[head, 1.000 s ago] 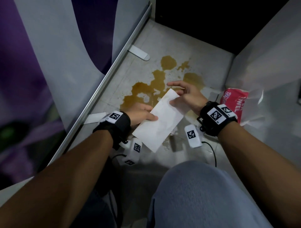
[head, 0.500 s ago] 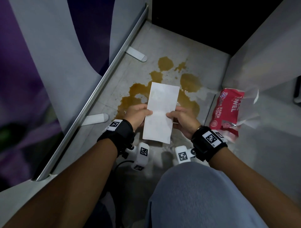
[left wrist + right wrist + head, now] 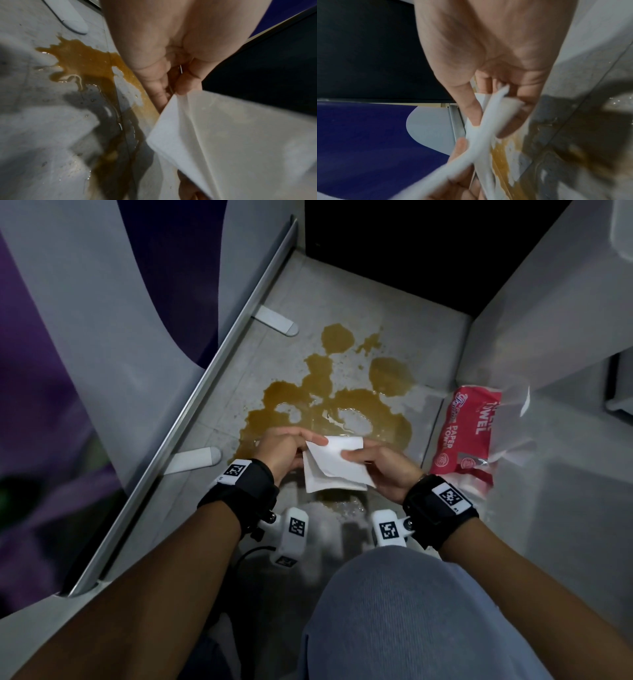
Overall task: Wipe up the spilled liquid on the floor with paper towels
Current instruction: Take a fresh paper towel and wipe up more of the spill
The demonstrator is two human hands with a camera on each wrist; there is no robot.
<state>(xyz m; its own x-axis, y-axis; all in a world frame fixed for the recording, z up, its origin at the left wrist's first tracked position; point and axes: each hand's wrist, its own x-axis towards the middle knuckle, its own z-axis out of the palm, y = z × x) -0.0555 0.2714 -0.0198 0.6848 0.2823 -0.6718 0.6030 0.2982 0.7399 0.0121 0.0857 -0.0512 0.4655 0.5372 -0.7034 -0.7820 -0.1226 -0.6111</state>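
A brown spill [image 3: 329, 402] spreads over the grey floor [image 3: 404, 337] ahead of my knee. I hold a white paper towel [image 3: 334, 469] folded over, just above the spill's near edge. My left hand [image 3: 287, 451] pinches its left edge with thumb and fingers. My right hand [image 3: 376, 465] pinches the right side, thumb on top. In the left wrist view the towel [image 3: 240, 142] hangs from my left hand [image 3: 173, 86] above the spill [image 3: 89, 65]. The right wrist view shows the towel [image 3: 484, 129] blurred between the fingers of my right hand [image 3: 489, 108].
A red paper towel pack [image 3: 466, 433] lies open on the floor at the right, against a grey wall [image 3: 548, 313]. A metal rail [image 3: 191, 419] with two white stoppers [image 3: 274, 320] runs along the left. My knee in grey fabric [image 3: 411, 611] fills the near floor.
The towel went from a long upright sheet to a folded, shorter shape. Both hands drew closer together and lower over the spill's near edge.
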